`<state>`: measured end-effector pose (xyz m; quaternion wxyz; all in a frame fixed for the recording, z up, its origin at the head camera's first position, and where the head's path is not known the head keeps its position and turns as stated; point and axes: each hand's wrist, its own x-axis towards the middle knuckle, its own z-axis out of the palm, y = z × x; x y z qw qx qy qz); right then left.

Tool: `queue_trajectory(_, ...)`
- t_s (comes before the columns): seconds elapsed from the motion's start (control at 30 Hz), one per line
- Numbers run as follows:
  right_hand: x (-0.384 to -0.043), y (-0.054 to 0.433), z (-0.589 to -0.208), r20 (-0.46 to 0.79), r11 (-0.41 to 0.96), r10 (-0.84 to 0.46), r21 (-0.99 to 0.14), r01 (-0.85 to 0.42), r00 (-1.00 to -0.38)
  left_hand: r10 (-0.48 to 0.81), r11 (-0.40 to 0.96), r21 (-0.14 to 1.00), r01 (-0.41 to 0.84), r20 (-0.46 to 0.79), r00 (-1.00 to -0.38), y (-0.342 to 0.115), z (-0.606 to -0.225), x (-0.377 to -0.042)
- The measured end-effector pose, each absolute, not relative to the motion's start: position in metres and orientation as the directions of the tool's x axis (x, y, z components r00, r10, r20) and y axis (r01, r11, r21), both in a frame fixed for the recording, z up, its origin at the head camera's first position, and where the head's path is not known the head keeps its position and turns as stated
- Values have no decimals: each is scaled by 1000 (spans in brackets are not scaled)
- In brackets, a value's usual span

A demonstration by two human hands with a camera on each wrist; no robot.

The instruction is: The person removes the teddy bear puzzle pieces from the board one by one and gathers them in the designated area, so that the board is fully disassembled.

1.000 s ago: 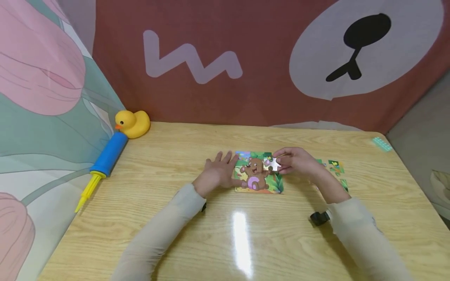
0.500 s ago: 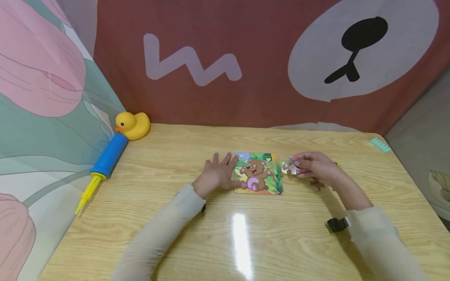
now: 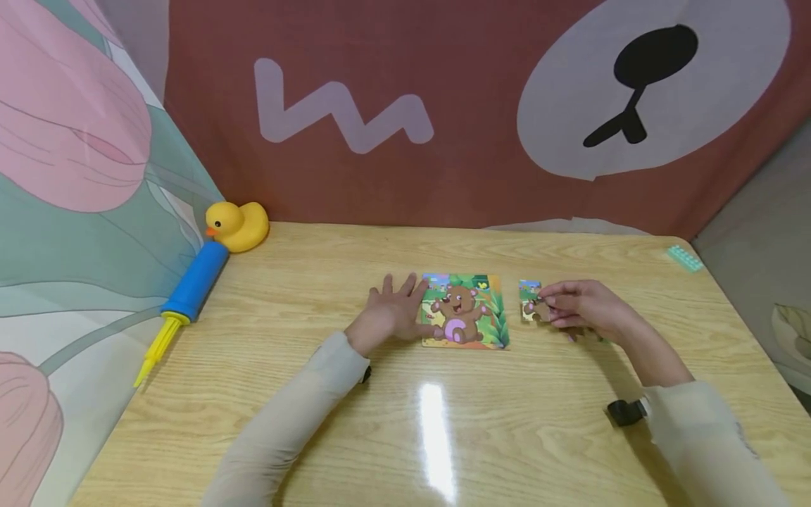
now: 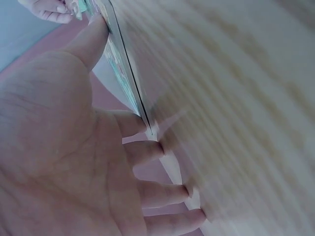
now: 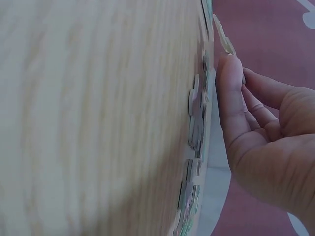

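A bear picture puzzle [image 3: 465,310] lies flat near the middle of the table. My left hand [image 3: 398,311] rests at its left side, fingers spread. In the left wrist view the left thumb [image 4: 91,44] lies against the puzzle's edge while the fingertips touch the table. To the right of the puzzle, my right hand [image 3: 589,306] pinches a puzzle piece [image 3: 532,303] between thumb and fingers. That piece shows blue and brown, and fingers cover part of it. The right wrist view has it raised above the table [image 5: 98,98]. Loose puzzle pieces [image 5: 194,113] lie below, mostly hidden by the hand in the head view.
A yellow rubber duck [image 3: 237,227] and a blue and yellow hand pump [image 3: 193,285] lie along the left side. At the far right corner is a teal toy brick [image 3: 685,258]. Printed cloth [image 3: 380,183] hangs behind the table.
My right hand has moved right, from over the puzzle's upper right part to beside it, with a piece still pinched. The left hand has stayed in place.
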<state>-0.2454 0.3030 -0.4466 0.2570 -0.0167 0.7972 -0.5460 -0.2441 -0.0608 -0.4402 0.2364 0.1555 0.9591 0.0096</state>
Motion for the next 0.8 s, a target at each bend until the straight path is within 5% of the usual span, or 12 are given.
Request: queue_trajectory(0.8, -240, 300, -436, -377, 581, -265, -797, 165, -887, 297, 954, 96, 285, -457, -838, -60, -440, -245)
